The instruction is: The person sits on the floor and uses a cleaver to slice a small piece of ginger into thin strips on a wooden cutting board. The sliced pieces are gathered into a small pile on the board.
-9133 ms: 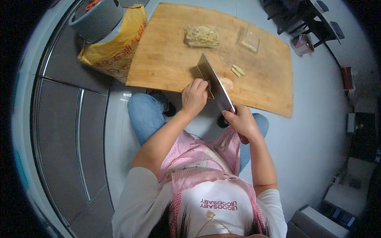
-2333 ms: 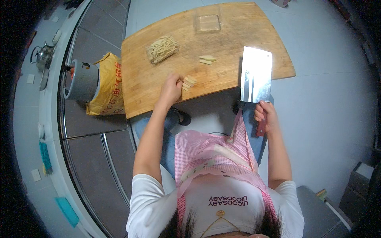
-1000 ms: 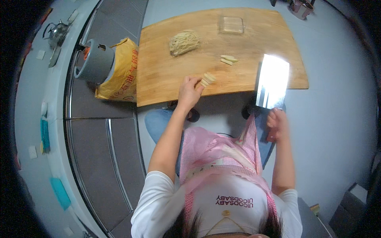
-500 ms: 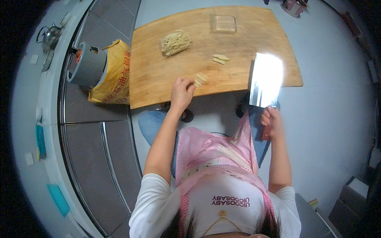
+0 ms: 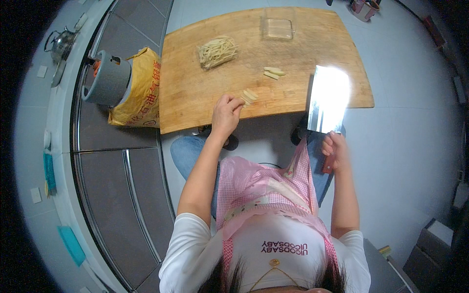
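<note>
My right hand (image 5: 334,149) grips the reddish-brown handle of a cleaver (image 5: 328,97). Its broad, shiny blade points away from me over the near right edge of the wooden board (image 5: 190,102). Near the front of that board, my left hand (image 5: 226,116) has its fingertips pinched at a small group of pale yellow vegetable slices (image 5: 249,95), some of them partly behind the fingers. A few more pale pieces (image 5: 273,73) lie farther right. Beyond my left hand sits a heap of thin pale strips (image 5: 217,52), apparently in a clear tray.
A clear plastic container (image 5: 279,29) stands at the board's far side. Left of the board are a yellow sack (image 5: 141,93) and a grey pot-like container (image 5: 110,78), beside dark cabinets (image 5: 117,195). A pink bucket (image 5: 362,10) is on the floor at far right.
My left fingertips have shifted slightly right, and the slices by them lie a little more spread. The cleaver and my right hand have hardly moved.
</note>
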The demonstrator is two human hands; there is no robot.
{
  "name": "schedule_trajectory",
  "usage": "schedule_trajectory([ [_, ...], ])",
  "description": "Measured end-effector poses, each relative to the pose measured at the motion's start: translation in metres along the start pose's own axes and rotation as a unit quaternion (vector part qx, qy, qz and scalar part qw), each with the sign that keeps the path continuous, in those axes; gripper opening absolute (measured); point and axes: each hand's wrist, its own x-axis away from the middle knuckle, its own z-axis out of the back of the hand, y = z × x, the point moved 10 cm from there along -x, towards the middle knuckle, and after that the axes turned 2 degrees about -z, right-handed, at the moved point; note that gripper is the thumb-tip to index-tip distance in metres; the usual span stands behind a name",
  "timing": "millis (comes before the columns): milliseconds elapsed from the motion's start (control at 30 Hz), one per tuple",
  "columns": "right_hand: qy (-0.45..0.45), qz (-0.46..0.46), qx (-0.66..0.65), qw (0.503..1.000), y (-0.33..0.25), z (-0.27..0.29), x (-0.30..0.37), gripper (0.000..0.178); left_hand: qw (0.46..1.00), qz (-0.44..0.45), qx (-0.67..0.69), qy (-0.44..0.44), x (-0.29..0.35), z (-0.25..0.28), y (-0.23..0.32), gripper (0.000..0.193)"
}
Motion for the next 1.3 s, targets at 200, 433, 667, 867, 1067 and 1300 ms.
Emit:
schedule_trajectory([
  [200, 0.021, -0.003, 0.011, 1.0, 0.0, 0.001, 0.001, 0.017, 1.0, -0.015, 0.006, -0.014, -0.002, -0.002, -0.002, 0.013],
  [433, 0.02, -0.006, 0.017, 1.0, -0.001, -0.001, 0.001, 0.016, 0.999, -0.022, 0.022, -0.025, -0.005, -0.003, -0.002, 0.013],
  [667, 0.018, -0.009, 0.01, 1.0, 0.0, -0.001, 0.0, 0.015, 0.999, -0.03, 0.034, 0.014, -0.004, 0.003, -0.003, 0.016],
  [867, 0.024, -0.008, 0.008, 1.0, -0.001, -0.003, 0.001, 0.014, 0.999, -0.011, 0.04, 0.028, -0.004, 0.004, -0.002, 0.013],
  [1067, 0.022, -0.006, 0.011, 1.0, -0.001, -0.002, 0.001, 0.015, 0.998, 0.013, 0.063, 0.007, -0.003, 0.002, -0.002, 0.013],
  [1300, 0.025, -0.01, 0.025, 0.999, 0.0, -0.001, 0.001, 0.017, 0.999, -0.014, 0.05, 0.015, -0.001, 0.001, 0.001, 0.013],
])
